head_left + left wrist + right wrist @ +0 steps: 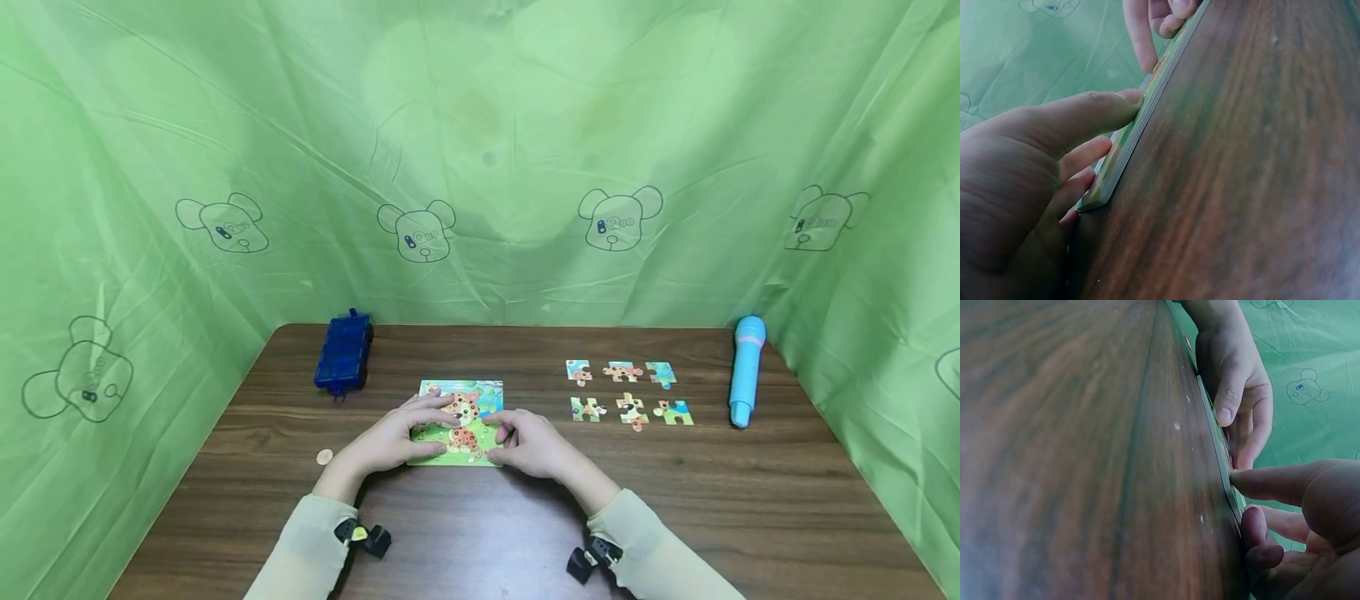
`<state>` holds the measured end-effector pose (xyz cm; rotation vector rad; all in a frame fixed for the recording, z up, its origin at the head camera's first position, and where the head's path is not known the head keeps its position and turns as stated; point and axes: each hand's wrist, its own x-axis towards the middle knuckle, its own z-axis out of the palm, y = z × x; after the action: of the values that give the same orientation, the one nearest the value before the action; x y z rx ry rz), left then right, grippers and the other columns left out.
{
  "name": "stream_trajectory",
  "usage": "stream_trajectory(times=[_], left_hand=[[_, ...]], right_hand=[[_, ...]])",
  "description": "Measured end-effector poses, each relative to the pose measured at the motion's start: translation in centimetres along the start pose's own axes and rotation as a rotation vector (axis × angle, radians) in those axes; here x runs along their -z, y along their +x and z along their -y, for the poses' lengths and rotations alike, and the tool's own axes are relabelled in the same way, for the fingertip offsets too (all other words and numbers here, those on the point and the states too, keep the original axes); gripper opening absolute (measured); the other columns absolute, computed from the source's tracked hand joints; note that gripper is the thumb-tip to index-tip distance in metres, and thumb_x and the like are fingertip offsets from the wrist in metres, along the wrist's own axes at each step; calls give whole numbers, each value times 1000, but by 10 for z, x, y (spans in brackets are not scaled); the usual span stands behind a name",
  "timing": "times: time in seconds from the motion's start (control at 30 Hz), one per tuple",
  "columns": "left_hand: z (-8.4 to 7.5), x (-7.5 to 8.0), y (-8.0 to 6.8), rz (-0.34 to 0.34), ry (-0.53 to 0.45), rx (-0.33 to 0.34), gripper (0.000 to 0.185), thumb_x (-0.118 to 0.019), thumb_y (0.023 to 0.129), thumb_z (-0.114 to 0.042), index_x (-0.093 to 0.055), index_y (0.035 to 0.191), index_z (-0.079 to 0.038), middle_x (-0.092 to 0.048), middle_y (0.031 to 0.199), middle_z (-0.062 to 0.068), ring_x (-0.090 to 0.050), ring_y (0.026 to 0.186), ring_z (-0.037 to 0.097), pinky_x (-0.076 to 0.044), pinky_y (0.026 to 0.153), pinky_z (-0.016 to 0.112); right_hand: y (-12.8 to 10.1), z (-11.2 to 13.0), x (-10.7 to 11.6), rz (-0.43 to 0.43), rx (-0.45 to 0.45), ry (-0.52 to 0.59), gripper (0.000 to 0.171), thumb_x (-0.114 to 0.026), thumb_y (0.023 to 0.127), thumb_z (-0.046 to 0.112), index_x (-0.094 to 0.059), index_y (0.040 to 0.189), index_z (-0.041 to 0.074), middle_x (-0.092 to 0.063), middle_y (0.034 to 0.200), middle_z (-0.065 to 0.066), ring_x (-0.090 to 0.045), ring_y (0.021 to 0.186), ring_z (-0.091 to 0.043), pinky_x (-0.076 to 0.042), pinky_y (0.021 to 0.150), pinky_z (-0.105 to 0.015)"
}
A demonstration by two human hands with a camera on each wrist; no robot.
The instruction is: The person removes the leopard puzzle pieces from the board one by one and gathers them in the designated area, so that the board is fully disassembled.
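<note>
A puzzle board (480,396) with a spotted leopard picture lies flat on the brown table (675,500). My left hand (393,437) holds its near left part, thumb against the front edge and fingers spread on top. My right hand (525,442) holds the near right part the same way. In the left wrist view the left hand (1113,125) has its thumb pushed against the thin edge of the board (1166,69). In the right wrist view the right hand (1247,500) pinches the board (1221,456), and the left hand (1235,381) grips further along.
Several loose puzzle pieces (630,392) lie in two rows right of the board. A blue box (343,350) stands at the back left and a light-blue toy microphone (746,367) at the back right. A small coin (324,456) lies near my left wrist. Green curtains surround the table.
</note>
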<state>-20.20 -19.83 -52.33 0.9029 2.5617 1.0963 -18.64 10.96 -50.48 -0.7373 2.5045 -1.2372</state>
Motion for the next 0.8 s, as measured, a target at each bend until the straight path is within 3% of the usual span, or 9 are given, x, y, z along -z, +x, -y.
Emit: stream_trajectory(times=[0.13,0.3,0.5,0.8], left_hand=[[-1,0,0,9,1,3,29,-82,101,-34,-81,129,-34,-47,171,1,-20,165,45,-13,130,70],[-1,0,1,8,-2,-9,25,-82,101,-31,-82,126,-31,-48,170,6,-21,164,50,-12,129,73],[-1,0,2,9,-19,-35,25,-82,100,-26,-84,124,-26,-49,169,11,-26,164,46,-8,132,67],[-2,0,1,17,-30,19,25,-82,100,-32,-83,124,-32,-47,171,2,-18,166,45,-11,129,72]], right_hand=[[2,-2,-2,-6,-7,-4,55,-89,88,8,-71,139,1,-66,95,-3,-61,71,-9,-53,68,-26],[3,-3,-3,-13,-9,-5,54,-90,86,7,-72,137,2,-66,94,-2,-60,70,-7,-52,66,-25],[3,-3,-3,-27,-10,13,50,-90,87,6,-68,132,9,-66,95,-4,-60,71,-8,-53,67,-27],[0,-2,1,-41,31,31,41,-85,93,8,-65,128,16,-68,105,-8,-64,81,-10,-55,75,-30]])
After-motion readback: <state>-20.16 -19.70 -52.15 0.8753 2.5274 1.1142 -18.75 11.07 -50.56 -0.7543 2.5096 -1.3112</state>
